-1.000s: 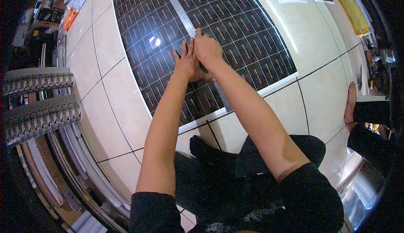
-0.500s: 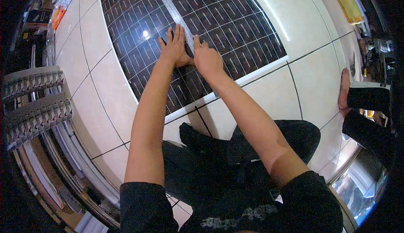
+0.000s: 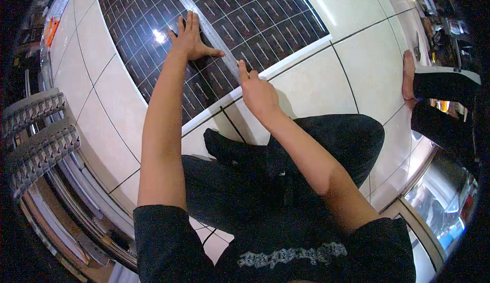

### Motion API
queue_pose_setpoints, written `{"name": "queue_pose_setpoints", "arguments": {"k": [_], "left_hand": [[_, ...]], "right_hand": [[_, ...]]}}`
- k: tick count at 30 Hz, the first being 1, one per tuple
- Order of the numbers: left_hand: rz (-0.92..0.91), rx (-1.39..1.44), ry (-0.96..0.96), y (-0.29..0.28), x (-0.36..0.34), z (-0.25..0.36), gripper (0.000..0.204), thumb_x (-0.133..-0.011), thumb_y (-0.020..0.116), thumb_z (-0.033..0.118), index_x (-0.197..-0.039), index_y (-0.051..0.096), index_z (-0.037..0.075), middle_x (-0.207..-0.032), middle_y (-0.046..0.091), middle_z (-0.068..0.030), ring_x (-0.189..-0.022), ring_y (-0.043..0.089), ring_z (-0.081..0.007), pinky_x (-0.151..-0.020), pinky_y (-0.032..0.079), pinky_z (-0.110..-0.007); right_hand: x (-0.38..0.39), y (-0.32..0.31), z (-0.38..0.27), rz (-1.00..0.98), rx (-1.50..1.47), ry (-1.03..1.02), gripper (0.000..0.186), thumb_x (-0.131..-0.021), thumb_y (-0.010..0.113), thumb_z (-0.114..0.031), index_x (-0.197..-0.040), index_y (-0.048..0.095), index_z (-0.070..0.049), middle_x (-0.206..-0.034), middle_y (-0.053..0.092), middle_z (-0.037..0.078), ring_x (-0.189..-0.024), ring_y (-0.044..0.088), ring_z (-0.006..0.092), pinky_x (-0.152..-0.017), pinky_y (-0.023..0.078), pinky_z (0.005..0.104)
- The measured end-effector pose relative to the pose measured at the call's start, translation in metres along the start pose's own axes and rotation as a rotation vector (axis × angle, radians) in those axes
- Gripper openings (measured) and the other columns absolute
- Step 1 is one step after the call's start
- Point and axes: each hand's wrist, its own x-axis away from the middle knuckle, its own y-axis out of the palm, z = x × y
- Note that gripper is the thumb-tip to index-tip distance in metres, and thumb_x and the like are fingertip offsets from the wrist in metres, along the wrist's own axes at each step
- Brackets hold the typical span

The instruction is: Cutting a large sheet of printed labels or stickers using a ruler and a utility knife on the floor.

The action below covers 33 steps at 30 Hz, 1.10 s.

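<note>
A large glossy dark sheet, printed with a grid of thin white lines and small repeated marks, lies on the floor. Across it runs a long metal ruler, its near end by the sheet's white border. My left hand presses flat on the sheet and the ruler's left side, fingers spread and thumb reaching over the ruler. At the ruler's near end is my right hand, index finger stretched forward and the other fingers curled in. Whatever the curled fingers hold is hidden from view.
Pale floor tiles surround the sheet. Long rolls and strips are stacked at the left below ridged grey pieces. An orange tool lies at the far left. Another person's bare foot is at the right.
My right hand has slid along the ruler toward me, down to the sheet's near border. My left hand stays pressed down, its thumb now farther from the right hand. The whole view has shifted slightly.
</note>
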Motion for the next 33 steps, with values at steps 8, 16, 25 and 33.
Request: {"name": "queue_pose_setpoints", "arguments": {"k": [8,16,25,33], "left_hand": [[0.013,0.009,0.003,-0.001,0.0,0.0,0.159,-0.04,0.073,0.086,-0.157,0.004,0.003,-0.165,0.001,-0.0146,-0.151,0.001,-0.0379,-0.113,0.008,-0.072],[0.013,0.031,0.003,-0.004,0.003,0.002,0.158,-0.041,0.074,0.085,-0.156,0.004,0.003,-0.165,0.001,-0.014,-0.151,0.001,-0.0388,-0.113,0.009,-0.072],[0.007,0.067,-0.002,-0.005,0.002,0.0,0.16,-0.039,0.077,0.082,-0.156,0.003,0.003,-0.165,0.001,-0.016,-0.151,0.001,-0.0391,-0.114,0.005,-0.07],[0.02,0.119,0.025,0.003,0.004,-0.005,0.164,-0.038,0.075,0.085,-0.156,-0.003,0.002,-0.165,-0.003,-0.0157,-0.151,-0.005,-0.0378,-0.113,0.0,-0.071]], "right_hand": [[0.071,-0.001,0.018,-0.059,0.089,0.0,0.064,-0.086,0.052,-0.005,-0.148,0.035,-0.003,-0.091,0.061,0.017,-0.063,0.067,0.0312,-0.054,0.057,0.0417],[0.094,0.0,0.024,-0.1,0.155,0.009,0.068,-0.085,0.053,-0.005,-0.15,0.032,-0.005,-0.09,0.06,0.014,-0.061,0.066,0.0289,-0.051,0.056,0.0406],[0.078,-0.021,0.044,-0.212,-0.003,0.117,0.057,-0.09,0.056,-0.015,-0.145,0.043,-0.01,-0.099,0.063,0.015,-0.074,0.067,0.0366,-0.068,0.056,0.0469],[-0.042,-0.033,0.089,0.072,-0.159,0.255,0.109,-0.065,0.082,-0.059,-0.151,0.031,-0.015,-0.159,0.027,0.015,-0.127,0.053,0.0353,-0.092,0.053,0.0434]]}}
